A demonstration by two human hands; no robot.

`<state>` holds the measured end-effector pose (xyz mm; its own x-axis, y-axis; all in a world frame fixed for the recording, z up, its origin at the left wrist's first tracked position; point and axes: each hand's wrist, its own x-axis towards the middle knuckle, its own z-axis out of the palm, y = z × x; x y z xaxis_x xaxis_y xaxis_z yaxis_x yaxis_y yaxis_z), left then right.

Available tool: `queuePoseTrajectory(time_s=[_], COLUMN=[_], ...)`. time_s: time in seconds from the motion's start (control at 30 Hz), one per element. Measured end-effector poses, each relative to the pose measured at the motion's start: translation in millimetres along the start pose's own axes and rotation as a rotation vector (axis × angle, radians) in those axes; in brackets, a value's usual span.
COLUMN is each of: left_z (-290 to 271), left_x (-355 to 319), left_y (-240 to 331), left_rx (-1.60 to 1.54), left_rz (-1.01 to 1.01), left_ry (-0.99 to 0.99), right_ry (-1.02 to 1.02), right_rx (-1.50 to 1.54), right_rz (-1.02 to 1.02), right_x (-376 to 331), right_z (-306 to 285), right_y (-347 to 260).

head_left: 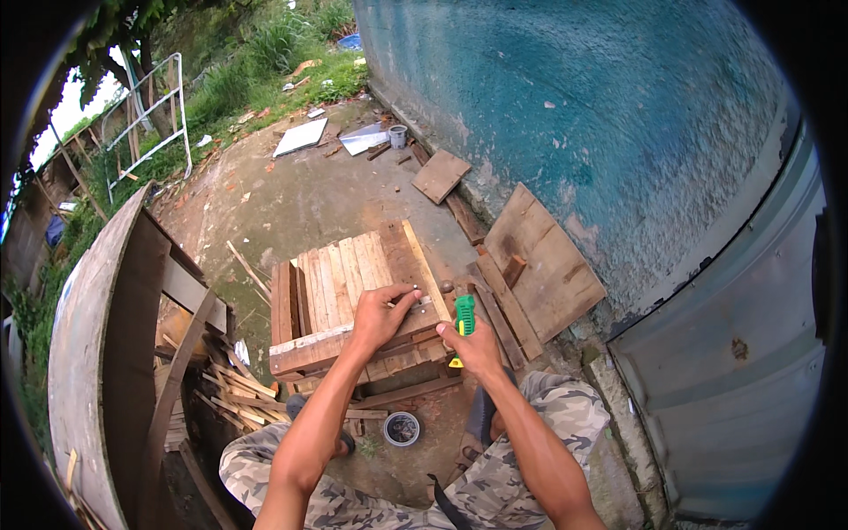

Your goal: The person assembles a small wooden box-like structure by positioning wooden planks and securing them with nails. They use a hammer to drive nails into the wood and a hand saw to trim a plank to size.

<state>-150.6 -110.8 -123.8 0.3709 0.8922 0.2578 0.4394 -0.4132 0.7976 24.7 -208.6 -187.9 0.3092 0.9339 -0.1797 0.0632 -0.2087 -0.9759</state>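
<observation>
A low bench-like piece of wooden boards [336,274] stands in front of me, its top made of pale and dark planks. My left hand [380,316] is over its near part, thumb and fingers pinched together around something small and shiny at the tips, too small to name. A thin pale wooden strip [426,269] lies along the right side of the top. Near the strip's close end, my right hand [477,351] is closed around a green-and-yellow handled tool [465,311]; its working end cannot be made out.
A grey bucket [402,429] with small dark pieces stands between my feet. Scrap sticks [234,397] and a large curved panel [97,327] are at the left. Boards [548,265] lean against the blue wall [565,106] at the right, beside a metal sheet [724,336].
</observation>
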Motion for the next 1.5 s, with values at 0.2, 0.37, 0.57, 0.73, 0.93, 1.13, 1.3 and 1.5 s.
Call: queuePoseTrajectory(time_s=[0.2, 0.37, 0.57, 0.73, 0.93, 1.13, 1.3, 1.5], left_z=[0.6, -1.4, -3.6, -4.1, -3.9, -1.1, 0.0, 2.3], left_x=[2.3, 3.7, 4.3, 4.7, 6.5, 6.6, 6.2, 5.8], left_y=[-4.5, -8.5, -11.4, -13.0, -16.2, -19.4, -20.6, -21.7], left_rx=[0.024, 0.014, 0.026, -0.016, -0.009, -0.027, 0.002, 0.005], left_rz=[0.066, 0.164, 0.159, 0.15, 0.16, 0.153, 0.19, 0.189], left_ry=[0.003, -0.034, -0.067, -0.056, -0.073, -0.059, -0.06, -0.032], right_ry=[0.048, 0.054, 0.123, 0.075, -0.024, 0.089, 0.01, 0.009], right_rx=[-0.015, -0.039, -0.326, -0.371, -0.574, -0.478, -0.643, -0.615], right_rz=[-0.005, -0.105, -0.389, -0.327, -0.201, -0.61, -0.296, -0.342], right_x=[-2.9, -22.4, -46.1, -48.2, -33.0, -30.0, -28.7, -31.9], right_z=[0.4, -11.6, -21.5, -11.2, -8.2, -7.8, -5.0, -7.5], right_y=[-5.1, -48.3, -118.2, -143.1, -145.4, -139.4, -135.3, -131.6])
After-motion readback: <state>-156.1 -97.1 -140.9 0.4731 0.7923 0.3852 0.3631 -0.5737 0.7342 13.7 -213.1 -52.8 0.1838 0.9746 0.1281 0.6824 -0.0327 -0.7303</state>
